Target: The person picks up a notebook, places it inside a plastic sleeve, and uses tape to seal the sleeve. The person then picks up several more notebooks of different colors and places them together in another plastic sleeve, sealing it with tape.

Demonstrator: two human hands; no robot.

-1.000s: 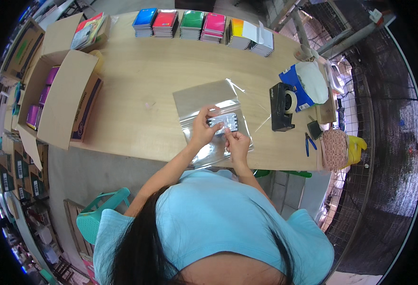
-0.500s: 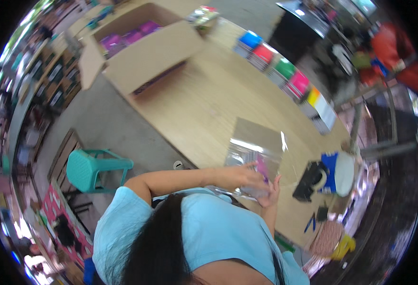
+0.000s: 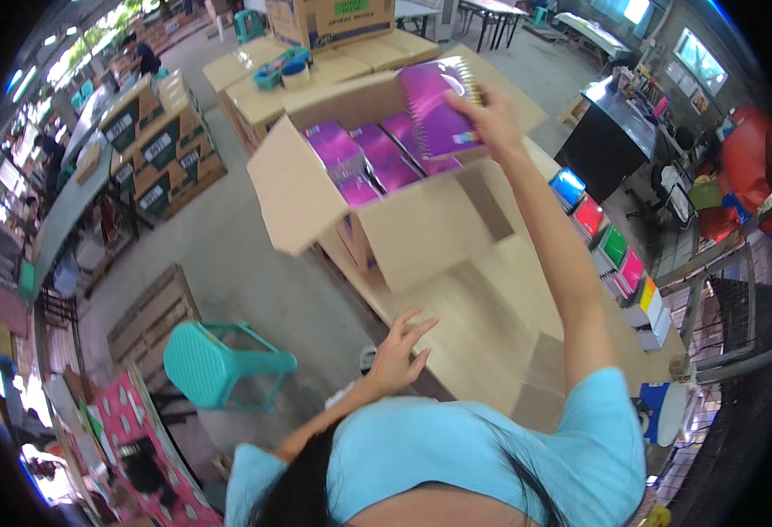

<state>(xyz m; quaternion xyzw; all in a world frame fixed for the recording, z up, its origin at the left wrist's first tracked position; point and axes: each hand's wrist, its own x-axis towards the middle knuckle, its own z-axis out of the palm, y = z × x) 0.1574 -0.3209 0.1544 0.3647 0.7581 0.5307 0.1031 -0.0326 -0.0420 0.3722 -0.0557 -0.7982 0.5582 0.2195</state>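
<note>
A purple spiral notebook [image 3: 437, 110] is gripped at its right edge by my right hand [image 3: 496, 123], my arm stretched far forward. It is tilted over the right part of an open cardboard box [image 3: 430, 233]. Inside that box lie several purple packs [image 3: 386, 156] that look like the same kind of notebook. My left hand [image 3: 396, 358] hovers near the table's left edge with its fingers spread and nothing in them. A brown cardboard piece [image 3: 540, 378] lies on the wooden table [image 3: 509, 294] below my right arm.
Notebook stacks with coloured covers [image 3: 613, 246] line the table's right edge. Behind the open box stand more cartons [image 3: 333, 26] and a tape dispenser [image 3: 285, 68]. To the left are a green stool [image 3: 219, 360], a wooden pallet [image 3: 153, 316] and stacked boxes [image 3: 171, 145].
Both hands have left the clear plastic and the item near my body. My right hand has reached forward to the box and now holds a purple notebook; my left has moved left, open.
</note>
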